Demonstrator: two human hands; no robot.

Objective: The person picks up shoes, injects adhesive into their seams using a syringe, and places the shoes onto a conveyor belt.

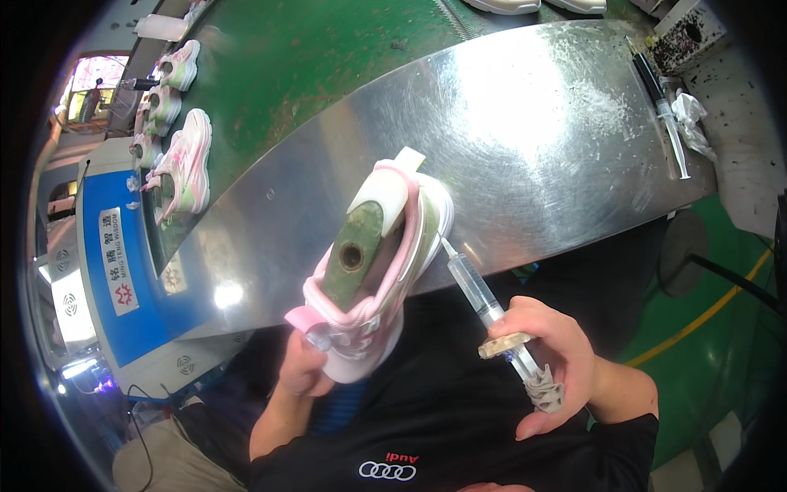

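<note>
My left hand [302, 366] grips the lower end of a pink, white and pale green sneaker [426, 215], tilted above the near edge of the steel tabletop. Inside the sneaker sits a green shoe last [354, 246] with a round hole in it. In my right hand [566, 353] is a clear syringe [474, 284], its thin tip pointing up and left. That tip is at the sneaker's right side near the sole edge; whether it touches cannot be made out. Grey wrapping covers the plunger end, and a tan piece surrounds the barrel by my fingers.
The shiny steel tabletop [352, 139] curves across the middle. A second syringe [668, 123] lies at its right end beside crumpled white tissue [693, 115]. Several similar sneakers [190, 156] line the left, by a blue machine panel [152, 262]. Beyond lies a green surface [279, 66].
</note>
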